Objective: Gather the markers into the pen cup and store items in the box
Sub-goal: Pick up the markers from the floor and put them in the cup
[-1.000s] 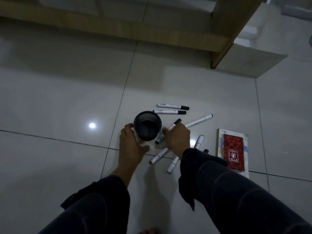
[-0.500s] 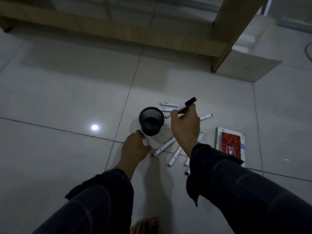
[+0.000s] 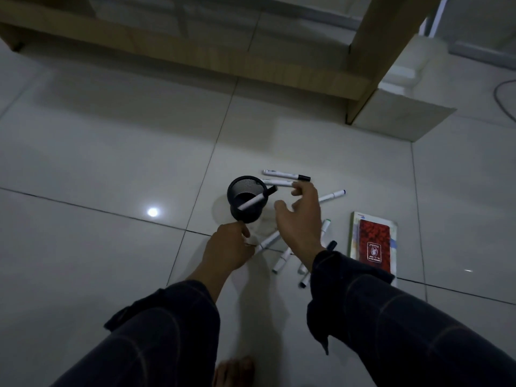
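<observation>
A black mesh pen cup [image 3: 243,188] stands on the tiled floor with one black-capped white marker [image 3: 254,201] leaning out of it. My left hand [image 3: 227,248] sits at the cup's foot, curled fingers against its base. My right hand [image 3: 300,220] hovers just right of the cup, fingers spread and empty. Two markers [image 3: 284,174] lie behind the hand and one marker [image 3: 333,195] to its right. Several more markers [image 3: 281,260] are scattered under my right wrist.
A notebook with a red cover [image 3: 373,243] lies on the floor to the right of the markers. A wooden furniture frame [image 3: 195,55] with a leg [image 3: 371,68] crosses the back. A cable [image 3: 502,99] curves at the far right. My bare toes [image 3: 234,371] show at the bottom.
My right hand lifted a black-capped marker from beside the cup, carried it over the rim and let it go into the cup. It is now open. My left hand slid down to the cup's base.
</observation>
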